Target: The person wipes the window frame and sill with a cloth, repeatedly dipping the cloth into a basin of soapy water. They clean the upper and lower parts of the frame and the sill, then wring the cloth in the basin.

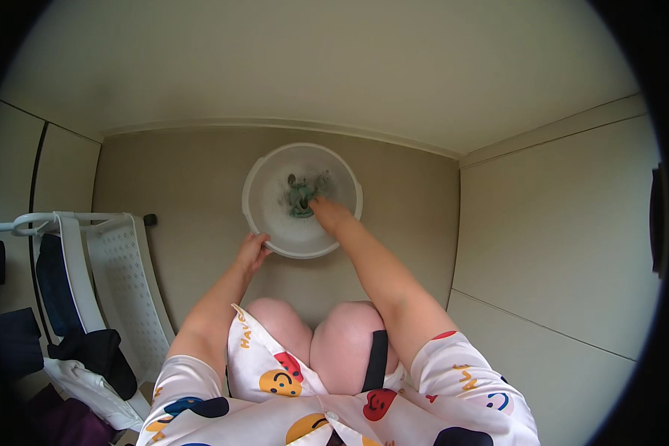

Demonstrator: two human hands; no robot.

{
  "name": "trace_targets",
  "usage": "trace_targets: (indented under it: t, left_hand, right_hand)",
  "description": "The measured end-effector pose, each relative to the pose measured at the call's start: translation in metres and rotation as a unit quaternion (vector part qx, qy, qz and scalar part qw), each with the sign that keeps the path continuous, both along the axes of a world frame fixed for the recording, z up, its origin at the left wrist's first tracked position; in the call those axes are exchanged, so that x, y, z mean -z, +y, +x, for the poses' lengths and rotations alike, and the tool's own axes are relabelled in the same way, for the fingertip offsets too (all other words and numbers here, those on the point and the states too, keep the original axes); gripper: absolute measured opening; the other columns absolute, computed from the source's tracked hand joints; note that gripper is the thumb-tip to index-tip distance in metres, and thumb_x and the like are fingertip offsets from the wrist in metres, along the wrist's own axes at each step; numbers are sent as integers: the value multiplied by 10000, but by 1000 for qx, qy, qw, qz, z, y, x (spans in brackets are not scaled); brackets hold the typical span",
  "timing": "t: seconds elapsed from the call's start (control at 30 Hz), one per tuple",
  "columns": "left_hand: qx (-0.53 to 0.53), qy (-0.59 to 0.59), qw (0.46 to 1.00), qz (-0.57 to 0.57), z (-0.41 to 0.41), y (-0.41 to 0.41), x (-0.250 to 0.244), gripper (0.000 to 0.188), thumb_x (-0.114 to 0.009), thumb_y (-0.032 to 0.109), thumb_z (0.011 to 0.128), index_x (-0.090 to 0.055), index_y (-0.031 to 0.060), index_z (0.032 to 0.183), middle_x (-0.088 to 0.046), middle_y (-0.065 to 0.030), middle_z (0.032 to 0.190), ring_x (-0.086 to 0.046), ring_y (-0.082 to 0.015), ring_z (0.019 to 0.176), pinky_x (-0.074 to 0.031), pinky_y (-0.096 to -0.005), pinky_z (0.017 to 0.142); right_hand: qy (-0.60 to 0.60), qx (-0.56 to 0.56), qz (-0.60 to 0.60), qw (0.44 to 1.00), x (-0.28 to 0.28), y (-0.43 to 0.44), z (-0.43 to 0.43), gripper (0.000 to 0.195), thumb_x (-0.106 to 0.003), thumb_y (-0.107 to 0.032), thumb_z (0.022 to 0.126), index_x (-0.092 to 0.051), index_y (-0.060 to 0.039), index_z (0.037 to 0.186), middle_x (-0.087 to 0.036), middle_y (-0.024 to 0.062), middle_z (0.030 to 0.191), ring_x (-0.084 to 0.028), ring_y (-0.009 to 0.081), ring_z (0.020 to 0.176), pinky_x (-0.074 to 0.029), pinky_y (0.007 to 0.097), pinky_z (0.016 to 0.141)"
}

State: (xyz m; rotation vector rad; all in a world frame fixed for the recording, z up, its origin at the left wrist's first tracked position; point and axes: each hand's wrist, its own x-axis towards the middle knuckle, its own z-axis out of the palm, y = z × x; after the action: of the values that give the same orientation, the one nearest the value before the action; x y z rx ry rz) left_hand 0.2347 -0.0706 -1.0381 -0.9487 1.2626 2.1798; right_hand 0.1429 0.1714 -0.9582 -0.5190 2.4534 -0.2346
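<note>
A round whitish plastic basin (281,234) rests on the floor in front of my knees. My left hand (252,251) grips its near left rim, with the thumb over the edge. My right hand (328,213) reaches into the basin from the right, its fingertips at a green and dark object (300,199) near the middle of the bottom. Dark specks and smudges surround that object. What it is cannot be made out, and whether my fingers are closed on it is unclear. A small dark oval thing (291,178) lies just above it.
At the left stands a white rack (75,273) with a perforated panel (128,279), hung with dark, white and purple clothes (89,390). A pale wall (312,67) rises beyond the basin. Flat pale panels (535,223) stand at the right, with a dark handle-like piece (657,220).
</note>
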Motion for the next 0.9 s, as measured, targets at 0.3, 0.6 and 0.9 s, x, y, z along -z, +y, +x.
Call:
trace_targets:
  t: [0.3, 0.6, 0.9]
  left_hand:
    - [340, 16, 848, -406, -9, -3, -35, 353, -639, 298, 872, -538, 16, 1058, -643, -127, 945, -651, -237, 849, -547, -362, 663]
    - [518, 274, 557, -589, -108, 54, -87, 337, -633, 307, 841, -579, 90, 1093, -626, -172, 1082, -615, -328, 990, -499, -430, 824]
    - [437, 149, 689, -559, -103, 160, -18, 471, -662, 224, 816, -510, 122, 1249, -587, -167, 1202, -574, -331, 1092, -454, -417, 957]
  right_hand:
    - [57, -82, 89, 991, 45, -11, 2, 350, -510, -56, 867, -556, -98, 1211, -468, 106, 1287, -529, 255, 1139, -499, 379, 870]
    - [70, 87, -84, 990, 45, 7, -2, 184, -536, -166, 882, -537, -68, 1038, -636, 155, 1003, -598, 341, 966, -477, 412, 820]
    - [66, 314, -304, 897, 41, 17, -27, 183, -511, -218, 914, -536, -58, 999, -653, 195, 933, -619, 392, 861, -480, 464, 758]
